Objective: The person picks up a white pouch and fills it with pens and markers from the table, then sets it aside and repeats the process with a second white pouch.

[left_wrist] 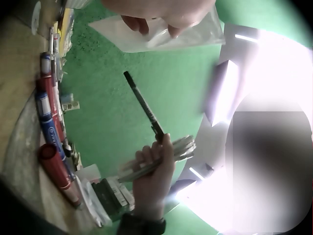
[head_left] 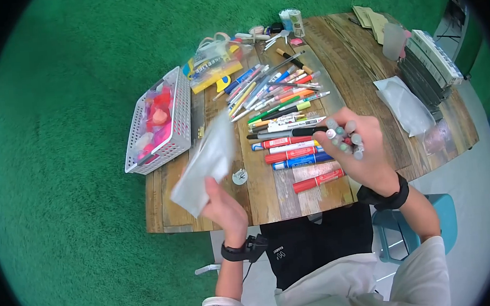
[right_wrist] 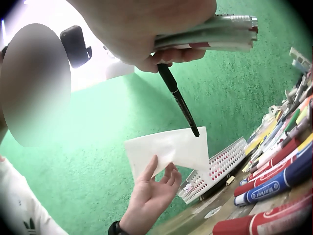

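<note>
Indoor room, home or studio unclear, turf-like green covering (head_left: 58, 166) around a wood-plank table (head_left: 339, 41), assorted marker pens (head_left: 293, 154), teal plastic stool (head_left: 446, 215), pale floor (head_left: 475, 199), bright strip lighting (left_wrist: 246, 38).

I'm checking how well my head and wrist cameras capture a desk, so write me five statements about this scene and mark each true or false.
1. The left hand holds a whitish plastic pouch. True.
2. The right hand holds a single pen and nothing else. False: the right hand grips a bundle of pens as well as a black pen.
3. A white plastic basket stands at the left side of the table. True.
4. The thick blue marker lies closer to the table's near edge than any red marker. False: one red marker lies closer than the thick blue marker.
5. A round white disc lies left of that red marker. True.
</note>
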Demonstrator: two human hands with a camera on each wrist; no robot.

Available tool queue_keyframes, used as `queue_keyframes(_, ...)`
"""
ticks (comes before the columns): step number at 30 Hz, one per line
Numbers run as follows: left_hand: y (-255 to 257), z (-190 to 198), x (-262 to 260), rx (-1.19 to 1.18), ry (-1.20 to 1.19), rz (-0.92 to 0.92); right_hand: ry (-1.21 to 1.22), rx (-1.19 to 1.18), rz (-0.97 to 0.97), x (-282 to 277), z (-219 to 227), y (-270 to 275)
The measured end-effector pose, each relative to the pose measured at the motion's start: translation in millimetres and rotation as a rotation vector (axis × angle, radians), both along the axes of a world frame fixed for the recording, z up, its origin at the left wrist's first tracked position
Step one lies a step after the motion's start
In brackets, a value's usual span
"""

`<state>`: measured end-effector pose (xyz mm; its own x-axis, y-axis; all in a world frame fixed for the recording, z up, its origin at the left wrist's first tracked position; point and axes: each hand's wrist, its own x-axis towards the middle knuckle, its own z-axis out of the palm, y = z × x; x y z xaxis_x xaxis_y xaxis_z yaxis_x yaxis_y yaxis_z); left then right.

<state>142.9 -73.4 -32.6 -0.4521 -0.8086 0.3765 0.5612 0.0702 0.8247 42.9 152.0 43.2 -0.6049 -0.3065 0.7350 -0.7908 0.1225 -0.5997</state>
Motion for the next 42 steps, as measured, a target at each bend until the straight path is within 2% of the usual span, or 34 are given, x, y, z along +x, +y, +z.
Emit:
queue_keyframes(1,4,-6,2,0.064,0.022,-0.005,0.007,-0.002,0.004,0,-3,-2)
queue_keyframes(3,9,-16,6,0.034,0.047,-0.003,-0.059,0.010,0.021,-2,-10,-6)
queue_keyframes(5,14,-29,14,-0.080,0.008,-0.088,-0.056,0.004,0.025,-1,-11,-8)
queue_keyframes(7,18,-30,16,-0.126,-0.016,-0.079,-0.104,0.026,0.003,3,-8,-10)
queue_keyframes(9,22,-24,18,-0.524,-0.163,-0.086,-0.110,-0.015,-0.006,2,-12,-11)
queue_keyframes(11,27,-23,16,-0.516,-0.121,-0.105,-0.115,-0.055,-0.016,1,-10,-9)
queue_keyframes(13,31,-23,13,-0.508,-0.077,-0.124,-0.097,-0.130,-0.152,-1,-2,-5)
queue_keyframes(18,33,-31,13,-0.515,-0.075,-0.175,-0.393,-0.323,-0.119,3,0,6)
queue_keyframes(19,34,-30,13,-0.514,-0.073,-0.173,-0.391,-0.321,-0.117,6,-2,5)
queue_keyframes(21,35,-29,15,-0.644,-0.177,-0.156,-0.213,-0.239,-0.094,9,-4,1)
queue_keyframes(22,37,-28,16,-0.644,-0.180,-0.150,-0.068,-0.233,-0.053,4,-9,-1)
queue_keyframes(23,40,-28,16,-0.586,-0.138,-0.222,-0.070,-0.235,-0.047,7,-6,-2)
queue_keyframes(25,45,-28,16,-0.469,-0.054,-0.368,-0.048,0.005,-0.075,13,4,-2)
queue_keyframes(27,47,-28,17,-0.465,-0.044,-0.376,0.004,-0.020,-0.058,8,2,-4)
queue_keyframes(29,49,-31,15,-0.394,0.096,-0.377,0.143,-0.111,-0.151,5,1,-3)
queue_keyframes(30,50,-31,15,-0.393,0.094,-0.376,0.141,-0.110,-0.150,5,2,-2)
queue_keyframes(32,54,-28,17,-0.236,0.028,-0.291,-0.235,-0.300,-0.147,7,4,3)
queue_keyframes(33,58,-25,15,-0.234,0.024,-0.291,-0.239,-0.299,-0.147,7,4,3)
queue_keyframes(35,65,-18,9,-0.075,0.149,-0.320,-0.209,-0.242,-0.108,7,4,3)
queue_keyframes(36,68,-17,6,-0.071,0.148,-0.319,-0.091,-0.155,-0.093,5,5,5)
queue_keyframes(39,73,-15,-2,-0.083,0.116,-0.252,-0.020,-0.095,-0.125,11,7,7)
queue_keyframes(42,73,-17,-3,-0.087,0.104,-0.247,-0.139,-0.210,-0.120,15,6,9)
